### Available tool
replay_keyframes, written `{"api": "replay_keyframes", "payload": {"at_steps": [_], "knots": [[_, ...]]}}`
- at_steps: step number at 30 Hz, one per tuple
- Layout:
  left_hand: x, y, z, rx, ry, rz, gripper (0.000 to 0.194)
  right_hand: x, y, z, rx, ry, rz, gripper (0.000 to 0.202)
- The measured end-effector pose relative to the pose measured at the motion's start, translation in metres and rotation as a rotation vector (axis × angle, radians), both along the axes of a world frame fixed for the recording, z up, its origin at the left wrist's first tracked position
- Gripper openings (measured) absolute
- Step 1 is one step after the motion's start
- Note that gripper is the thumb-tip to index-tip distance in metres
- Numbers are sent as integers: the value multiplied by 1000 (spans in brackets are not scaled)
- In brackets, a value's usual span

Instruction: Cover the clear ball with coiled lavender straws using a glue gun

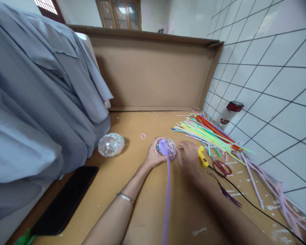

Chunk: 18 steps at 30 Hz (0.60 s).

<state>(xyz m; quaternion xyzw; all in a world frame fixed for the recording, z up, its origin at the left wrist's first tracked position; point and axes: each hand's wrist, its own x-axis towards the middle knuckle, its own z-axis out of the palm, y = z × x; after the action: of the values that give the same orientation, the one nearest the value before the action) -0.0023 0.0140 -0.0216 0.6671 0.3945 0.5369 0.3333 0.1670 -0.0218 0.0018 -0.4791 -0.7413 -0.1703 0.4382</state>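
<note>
My left hand [154, 153] is wrapped round a small, round, see-through ball [171, 147] with speckled colours. Purple fuzzy strands cover part of its face. From them one long purple pipe cleaner [167, 190] runs down toward me, past the bottom edge of the view. Close against the ball's right side is my right hand [188, 154], slightly blurred, its fingers closed round the barrel of a yellow glue gun [202, 156]. A thin tip shows by the ball, and the handle sticks out behind the fingers. Most of the barrel is hidden.
A second clear ball [111, 145] sits left, near grey cloth [48, 102] and a black phone-like slab [66, 200]. Coloured pipe cleaners [206, 131], red-handled scissors [221, 167], a purple tassel [228, 195] and a black cord [247, 199] lie right. A lidded jar [229, 112] stands by the tiles.
</note>
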Motion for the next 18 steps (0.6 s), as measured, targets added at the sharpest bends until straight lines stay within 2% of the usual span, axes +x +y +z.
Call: {"api": "replay_keyframes", "payload": {"at_steps": [5, 9, 12, 15, 18], "knots": [[-6, 4, -2, -53, -60, 54, 74, 46, 12, -1, -268, -325, -477, 43], [-8, 5, -1, -70, -73, 55, 75, 60, 8, -6, -425, -448, -692, 50], [-8, 4, 1, -80, -59, 59, 76, 60, 4, -7, -482, -458, -746, 49], [-8, 3, 2, -78, -49, 47, 75, 60, 4, -6, -466, -452, -730, 45], [-6, 2, 2, -40, -34, 37, 75, 59, 7, -5, -355, -422, -566, 34]]}}
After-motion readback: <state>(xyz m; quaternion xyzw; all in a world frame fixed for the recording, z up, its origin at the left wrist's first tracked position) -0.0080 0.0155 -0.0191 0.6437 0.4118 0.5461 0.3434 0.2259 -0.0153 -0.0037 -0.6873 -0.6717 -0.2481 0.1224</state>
